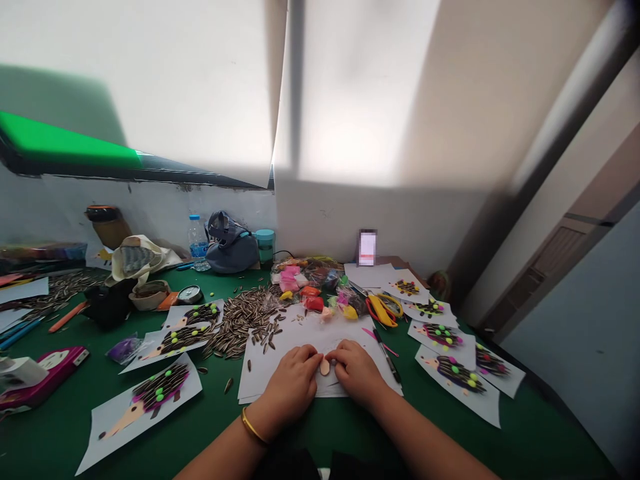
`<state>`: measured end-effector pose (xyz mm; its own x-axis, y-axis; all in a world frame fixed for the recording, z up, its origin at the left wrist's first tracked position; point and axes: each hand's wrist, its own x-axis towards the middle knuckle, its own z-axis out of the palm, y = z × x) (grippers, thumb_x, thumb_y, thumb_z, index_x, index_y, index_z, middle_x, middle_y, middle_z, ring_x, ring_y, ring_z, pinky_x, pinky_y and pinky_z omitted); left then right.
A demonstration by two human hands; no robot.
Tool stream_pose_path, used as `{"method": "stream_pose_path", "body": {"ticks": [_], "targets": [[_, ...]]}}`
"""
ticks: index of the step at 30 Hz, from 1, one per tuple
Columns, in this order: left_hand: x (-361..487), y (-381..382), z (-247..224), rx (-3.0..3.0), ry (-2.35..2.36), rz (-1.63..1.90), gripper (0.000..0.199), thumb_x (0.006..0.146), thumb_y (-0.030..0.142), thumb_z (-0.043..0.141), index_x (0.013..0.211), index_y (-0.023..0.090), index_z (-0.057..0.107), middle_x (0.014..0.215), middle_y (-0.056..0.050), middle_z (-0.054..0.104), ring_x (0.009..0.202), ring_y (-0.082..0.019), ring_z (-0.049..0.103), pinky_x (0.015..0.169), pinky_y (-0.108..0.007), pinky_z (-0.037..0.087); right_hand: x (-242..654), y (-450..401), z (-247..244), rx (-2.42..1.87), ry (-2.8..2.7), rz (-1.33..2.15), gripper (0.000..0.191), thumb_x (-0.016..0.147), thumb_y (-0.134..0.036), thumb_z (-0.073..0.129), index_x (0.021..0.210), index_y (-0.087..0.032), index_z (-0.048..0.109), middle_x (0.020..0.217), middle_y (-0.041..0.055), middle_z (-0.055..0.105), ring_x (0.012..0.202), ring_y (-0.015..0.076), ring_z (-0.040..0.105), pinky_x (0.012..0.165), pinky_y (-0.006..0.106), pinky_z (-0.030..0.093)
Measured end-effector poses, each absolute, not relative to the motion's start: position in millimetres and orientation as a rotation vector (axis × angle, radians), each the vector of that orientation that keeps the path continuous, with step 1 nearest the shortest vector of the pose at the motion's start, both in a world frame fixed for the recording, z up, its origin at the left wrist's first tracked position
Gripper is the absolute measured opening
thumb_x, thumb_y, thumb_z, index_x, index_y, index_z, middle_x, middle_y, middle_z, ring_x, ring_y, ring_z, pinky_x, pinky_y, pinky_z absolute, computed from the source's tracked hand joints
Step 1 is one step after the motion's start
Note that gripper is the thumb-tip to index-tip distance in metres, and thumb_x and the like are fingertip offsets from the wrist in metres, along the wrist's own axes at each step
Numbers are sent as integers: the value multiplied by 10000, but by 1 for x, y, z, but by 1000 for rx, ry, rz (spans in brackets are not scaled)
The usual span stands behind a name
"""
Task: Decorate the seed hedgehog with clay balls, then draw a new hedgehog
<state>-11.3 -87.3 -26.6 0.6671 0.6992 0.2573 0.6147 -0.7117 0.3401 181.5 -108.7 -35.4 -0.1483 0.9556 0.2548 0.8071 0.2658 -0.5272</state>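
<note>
White paper sheets lie on the green table in front of me. On them sits a small, flat, peach-coloured piece of clay, between my two hands. My left hand, with a gold bangle at the wrist, has its fingers curled together and the fingertips touching the clay's left edge. From the right, my right hand comes to the clay's upper edge with curled, closed fingers. A black pen and a pink tool lie right of my right hand.
Sunflower seeds are piled at the left of the paper. Bagged coloured clay and yellow-red scissors lie beyond it. Hedgehog pictures flank both sides. A bottle, bag and phone stand by the wall.
</note>
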Motion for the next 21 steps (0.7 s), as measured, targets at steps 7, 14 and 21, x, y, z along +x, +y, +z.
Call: {"method": "stream_pose_path", "body": {"ticks": [7,14,21], "targets": [[-11,-88,-26,2656,1062,545,406,839,100,457,1198,251,571,1130,-59,559,1061,-215,509,984,-381,410,182,-108,-35,-1591,-2002,365,350,780,-76,492,986,-240,722,916,40,623,917,178,546,845,281,405],[-12,-87,-27,2656,1064,570,415,839,94,459,1213,244,560,1149,-64,560,1078,-215,508,994,-383,412,182,-108,-35,-1594,-2001,371,361,774,-76,487,986,-245,725,915,42,620,922,184,544,850,288,405],[-12,-87,-27,2655,1065,576,389,857,104,450,1205,235,562,1148,-67,558,1080,-217,508,993,-384,418,182,-108,-35,-1590,-1997,383,348,780,-81,489,978,-241,726,916,46,623,923,186,544,854,292,401]]}}
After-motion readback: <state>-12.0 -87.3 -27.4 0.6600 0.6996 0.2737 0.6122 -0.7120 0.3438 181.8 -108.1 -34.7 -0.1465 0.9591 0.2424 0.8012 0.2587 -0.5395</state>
